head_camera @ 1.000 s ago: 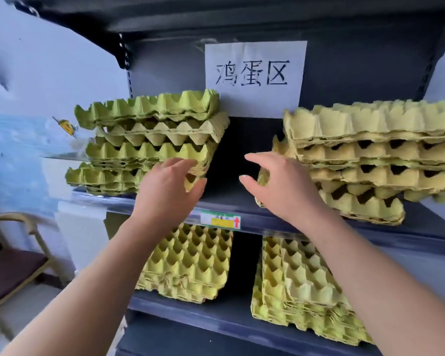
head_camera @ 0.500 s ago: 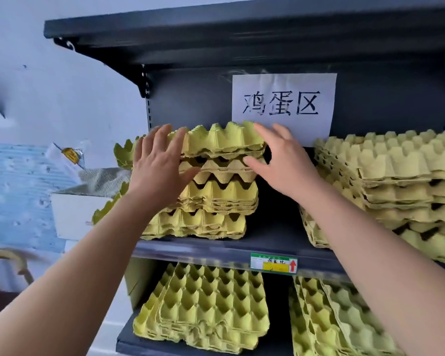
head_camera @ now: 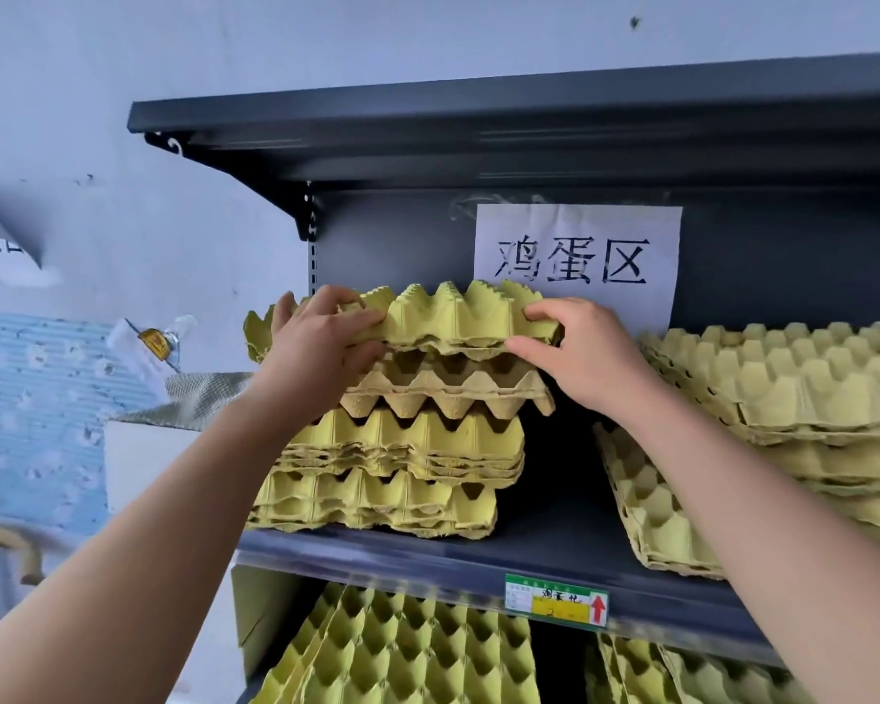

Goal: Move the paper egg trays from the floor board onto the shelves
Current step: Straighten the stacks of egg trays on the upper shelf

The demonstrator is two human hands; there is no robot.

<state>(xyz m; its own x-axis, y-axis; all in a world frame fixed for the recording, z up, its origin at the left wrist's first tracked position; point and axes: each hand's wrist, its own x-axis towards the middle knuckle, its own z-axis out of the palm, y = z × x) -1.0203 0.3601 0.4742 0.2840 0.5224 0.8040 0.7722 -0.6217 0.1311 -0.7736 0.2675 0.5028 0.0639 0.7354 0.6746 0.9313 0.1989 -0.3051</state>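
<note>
A stack of yellow-green paper egg trays [head_camera: 402, 459] stands on the left of the dark middle shelf [head_camera: 529, 551]. Both my hands grip the top tray [head_camera: 453, 317] of that stack. My left hand [head_camera: 321, 348] holds its left end, fingers over the top and thumb underneath. My right hand [head_camera: 585, 353] pinches its right end, fingers on top and thumb under the rim. A second, paler stack of trays [head_camera: 783, 398] fills the right of the same shelf.
A white paper sign [head_camera: 577, 261] hangs on the back panel behind the stack. The top shelf [head_camera: 478, 119] overhangs close above. More trays [head_camera: 402, 652] lean on the lower shelf. A price tag [head_camera: 555, 599] sits on the shelf edge. A white box [head_camera: 143, 454] stands at left.
My view has tilted upward. Both hands rose from the shelf front to the top of the left stack and closed on the ends of the top tray.
</note>
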